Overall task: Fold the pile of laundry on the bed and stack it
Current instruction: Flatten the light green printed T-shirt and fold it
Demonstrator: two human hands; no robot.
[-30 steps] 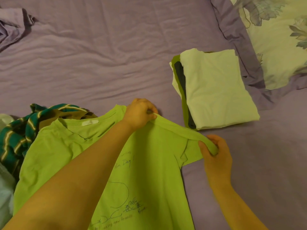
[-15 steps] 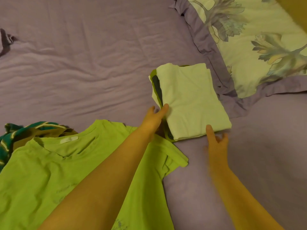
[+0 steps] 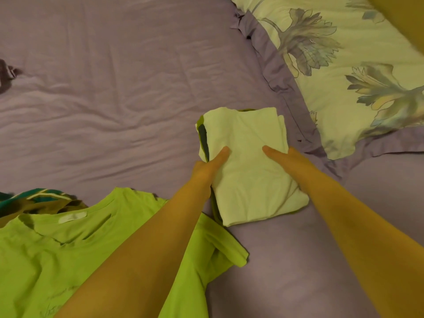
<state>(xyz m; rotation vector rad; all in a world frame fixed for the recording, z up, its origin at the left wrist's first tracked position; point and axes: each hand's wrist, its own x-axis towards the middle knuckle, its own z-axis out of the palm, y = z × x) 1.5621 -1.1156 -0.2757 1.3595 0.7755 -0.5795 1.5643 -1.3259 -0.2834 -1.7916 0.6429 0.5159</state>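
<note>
A stack point(image 3: 250, 171) of folded clothes lies on the bed point(image 3: 110, 92), just beside the flowered pillow point(image 3: 358, 72). Half a second ago both hands were only reaching its near edges; now each grips a side of it. The left hand point(image 3: 207, 167) holds the left edge, thumb on top and the other fingers hidden underneath. The right hand point(image 3: 290, 160) holds the right edge the same way, thumb laid across the pale top cloth. So both sets of fingers are clamped on the stack.

The stack shows at least three layers: one pale green on top, one dark, one olive green at the bottom.

One bright green T-shirt point(image 3: 52, 253) lies spread flat at the near left, under the left forearm, its sleeve close to the stack. One striped green garment point(image 3: 34, 199) lies crumpled behind it. One purple cloth point(image 3: 6, 73) sits at the far left edge.
</note>
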